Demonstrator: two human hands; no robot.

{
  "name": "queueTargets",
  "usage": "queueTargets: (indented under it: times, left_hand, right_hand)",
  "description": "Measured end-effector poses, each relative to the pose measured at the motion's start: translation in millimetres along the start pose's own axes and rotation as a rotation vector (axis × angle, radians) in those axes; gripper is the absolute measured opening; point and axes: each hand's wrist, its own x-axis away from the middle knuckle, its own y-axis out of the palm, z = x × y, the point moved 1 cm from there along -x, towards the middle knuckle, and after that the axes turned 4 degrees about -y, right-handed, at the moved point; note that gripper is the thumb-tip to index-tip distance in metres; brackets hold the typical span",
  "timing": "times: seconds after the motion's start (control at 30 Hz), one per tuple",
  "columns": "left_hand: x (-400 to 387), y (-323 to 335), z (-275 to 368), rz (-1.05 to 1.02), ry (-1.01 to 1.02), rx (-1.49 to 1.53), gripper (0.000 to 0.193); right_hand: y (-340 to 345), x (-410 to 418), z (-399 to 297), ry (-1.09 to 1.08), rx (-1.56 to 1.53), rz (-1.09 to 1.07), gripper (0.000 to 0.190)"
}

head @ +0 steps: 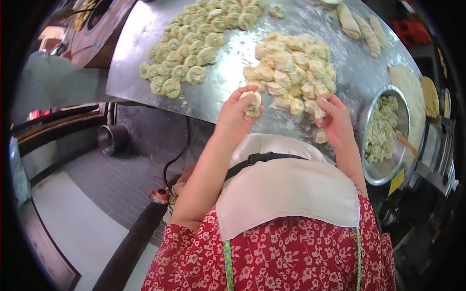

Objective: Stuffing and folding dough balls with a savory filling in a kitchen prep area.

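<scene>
My left hand (238,112) holds a small piece of pale dough (252,104) between thumb and fingers, above the near edge of the metal worktable (233,69). To its right, my right hand (334,115) pinches another pale lump (320,109), which its fingers partly cover. Just beyond both hands lies a heap of dough pieces (287,67). Farther left, many round dough pieces with greenish filling (178,72) sit close together. A single dough lump (321,137) rests by my right wrist.
On the right, a steel bowl (393,167) holds a greenish-white mixture (381,131) and a wooden handle (406,142). Several dough rolls (367,36) lie at the far right, near a flat dough sheet (411,91). A metal pot (111,140) is on the floor at left.
</scene>
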Motion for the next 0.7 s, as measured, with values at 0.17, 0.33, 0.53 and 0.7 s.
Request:
queueTargets:
  times: [0.17, 0.33, 0.53, 0.7]
  left_hand:
    - [4.0, -35.7, 10.0, 0.416, 0.377, -0.131, 0.032]
    - [11.9, -87.6, 70.3, 0.713, 1.083, -1.496, 0.042]
    - [-5.2, -41.1, 59.4, 0.702, 0.805, -1.938, 0.046]
    - [-43.8, 11.4, -8.3, 0.499, 0.576, -1.597, 0.053]
  right_hand:
    - [-9.0, -0.1, 3.5, -0.013, 0.051, 0.052, 0.013]
    - [-20.8, -1.4, -5.1, -0.033, 0.068, 0.035, 0.012]
    - [-26.9, 7.1, -9.4, -0.067, 0.069, 0.102, 0.012]
    - [-20.2, 8.1, -3.4, -0.067, 0.096, 0.115, 0.012]
